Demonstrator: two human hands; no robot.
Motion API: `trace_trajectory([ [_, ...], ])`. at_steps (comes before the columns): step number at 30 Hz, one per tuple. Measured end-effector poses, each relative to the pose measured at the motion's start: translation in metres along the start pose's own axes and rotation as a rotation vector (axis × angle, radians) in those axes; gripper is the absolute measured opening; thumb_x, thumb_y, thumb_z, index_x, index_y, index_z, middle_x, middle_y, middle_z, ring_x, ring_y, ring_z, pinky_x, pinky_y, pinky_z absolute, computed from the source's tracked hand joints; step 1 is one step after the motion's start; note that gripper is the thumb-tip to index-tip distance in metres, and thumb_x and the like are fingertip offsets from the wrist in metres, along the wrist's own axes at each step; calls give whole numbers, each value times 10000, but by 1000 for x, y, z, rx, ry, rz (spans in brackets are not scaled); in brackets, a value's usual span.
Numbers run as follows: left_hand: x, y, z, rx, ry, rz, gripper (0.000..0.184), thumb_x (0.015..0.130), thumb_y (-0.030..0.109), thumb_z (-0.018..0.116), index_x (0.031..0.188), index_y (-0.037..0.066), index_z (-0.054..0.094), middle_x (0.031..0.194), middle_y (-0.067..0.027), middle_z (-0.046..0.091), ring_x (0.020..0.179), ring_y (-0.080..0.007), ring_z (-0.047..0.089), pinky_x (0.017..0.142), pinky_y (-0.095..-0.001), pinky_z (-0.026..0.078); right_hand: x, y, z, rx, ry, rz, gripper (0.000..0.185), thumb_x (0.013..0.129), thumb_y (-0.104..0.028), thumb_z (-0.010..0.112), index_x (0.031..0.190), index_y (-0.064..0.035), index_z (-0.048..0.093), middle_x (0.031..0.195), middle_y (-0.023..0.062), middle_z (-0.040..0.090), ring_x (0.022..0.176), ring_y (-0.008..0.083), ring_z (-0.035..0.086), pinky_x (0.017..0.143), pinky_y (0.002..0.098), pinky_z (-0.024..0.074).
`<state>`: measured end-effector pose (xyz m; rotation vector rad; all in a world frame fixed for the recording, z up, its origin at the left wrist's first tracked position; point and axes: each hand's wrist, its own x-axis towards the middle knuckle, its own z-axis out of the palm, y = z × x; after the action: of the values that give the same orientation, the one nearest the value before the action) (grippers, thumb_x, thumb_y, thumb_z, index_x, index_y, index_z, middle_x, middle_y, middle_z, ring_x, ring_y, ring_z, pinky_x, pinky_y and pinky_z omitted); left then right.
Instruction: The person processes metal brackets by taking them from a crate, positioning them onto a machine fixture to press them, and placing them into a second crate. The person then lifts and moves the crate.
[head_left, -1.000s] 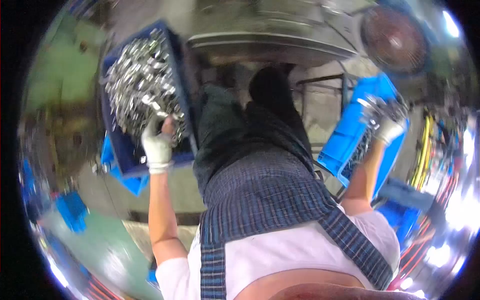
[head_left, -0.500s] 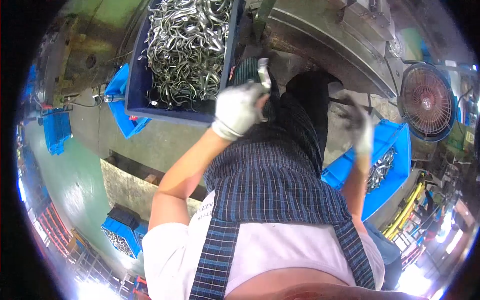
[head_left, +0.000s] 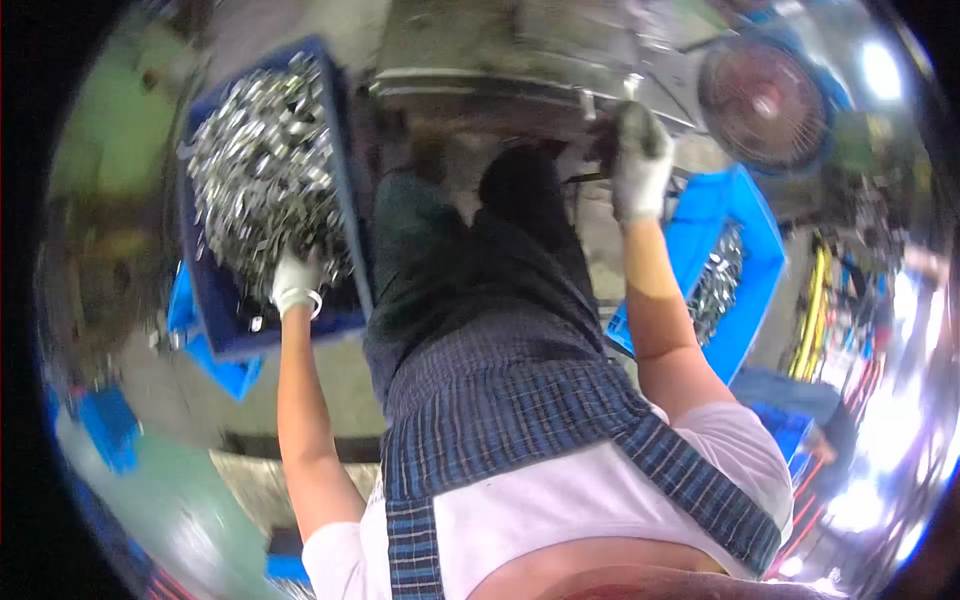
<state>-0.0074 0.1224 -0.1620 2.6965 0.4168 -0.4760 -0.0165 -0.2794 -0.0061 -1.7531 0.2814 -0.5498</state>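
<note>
Workshop floor (head_left: 190, 480), seen from the head camera: gloved hands apart, the left in a bin of metal pieces.
The dark blue bin (head_left: 345, 180) stands at left, its long side running near to far, the far end leaning slightly left. Shiny metal pieces (head_left: 270, 170) heap inside, their long axes lying in many directions. The left hand (head_left: 295, 280) points away, fingers sunk in the heap's near part; their spread and hold are hidden. The right hand (head_left: 642, 170) is raised near a grey machine edge (head_left: 470, 82), fingers blurred; a bright spot shows past the fingertips, but I cannot tell its grip. At right, a bright blue bin (head_left: 760, 270), holding more pieces, slants far-right. Blur hides any lettering.
</note>
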Motion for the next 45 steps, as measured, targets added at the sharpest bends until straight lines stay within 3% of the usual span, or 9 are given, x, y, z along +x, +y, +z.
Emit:
trace_trajectory([
  [3, 28, -11, 64, -872, -57, -346, 749, 672, 111, 680, 1257, 56, 216, 1081, -196, 521, 939, -302, 542, 803, -353, 408, 33, 14, 4, -142, 305, -91, 217, 778, -97, 591, 927, 60, 567, 806, 68, 602, 720, 86, 514, 663, 211, 417],
  [14, 60, -35, 91, -51, -53, -205, 421, 638, 353, 652, 925, 51, 589, 913, -177, 596, 858, -320, 574, 715, -386, 450, 70, 26, 2, -16, 117, -60, 265, 690, 75, 509, 947, 47, 568, 808, 67, 607, 718, 79, 518, 650, 209, 421],
  [18, 99, -103, 138, 190, -28, 158, 306, 683, 294, 585, 707, -10, 606, 752, -191, 601, 721, -313, 594, 626, -389, 460, 70, 25, -3, -237, 164, -125, 259, 744, -128, 614, 933, 46, 580, 811, 96, 616, 747, 107, 539, 685, 243, 432],
  [23, 55, -53, 89, -346, -142, -154, 279, 642, 226, 667, 798, 4, 599, 682, -132, 607, 560, -203, 589, 509, -313, 450, 83, 54, -13, -188, 171, -250, 210, 755, -142, 613, 889, 19, 598, 746, 80, 612, 667, 126, 532, 647, 259, 432],
  [27, 78, -78, 116, -540, -57, -245, 397, 642, 222, 655, 946, -18, 566, 955, -204, 575, 877, -311, 567, 751, -354, 428, 72, 25, -9, -8, 111, -117, 167, 771, -104, 590, 898, 5, 597, 689, 14, 580, 593, 64, 490, 530, 185, 391],
  [33, 21, -29, 25, 134, -89, -185, 291, 680, 196, 524, 920, 50, 602, 921, -182, 584, 876, -321, 564, 752, -383, 449, 40, -18, -20, -21, -2, -172, 419, 825, -351, 469, 981, 32, 533, 596, 23, 528, 432, 50, 402, 369, 166, 272],
  [39, -45, -72, -40, -113, 233, -76, 316, 680, 134, 525, 991, 136, 583, 823, -175, 597, 765, -322, 579, 671, -389, 460, 11, -37, 8, -142, -312, -270, 635, 808, -501, 381, 1187, 8, 368, 1130, 166, 471, 872, 221, 549, 664, 303, 506],
  [42, -61, -62, -59, 229, 420, 150, 300, 670, 117, 532, 965, 150, 571, 810, -133, 596, 747, -304, 565, 618, -388, 456, -29, 7, 38, -9, -348, -183, 353, 817, -52, 374, 1163, -4, 420, 1114, 117, 498, 819, 159, 561, 656, 285, 497],
  [45, -61, -65, -58, 363, 606, 333, 304, 629, 93, 556, 928, 150, 555, 757, -92, 572, 701, -274, 541, 577, -373, 447, -55, -38, 98, 108, -756, -91, 276, 851, -63, 371, 1100, -13, 480, 991, 111, 568, 882, 170, 565, 714, 275, 487],
])
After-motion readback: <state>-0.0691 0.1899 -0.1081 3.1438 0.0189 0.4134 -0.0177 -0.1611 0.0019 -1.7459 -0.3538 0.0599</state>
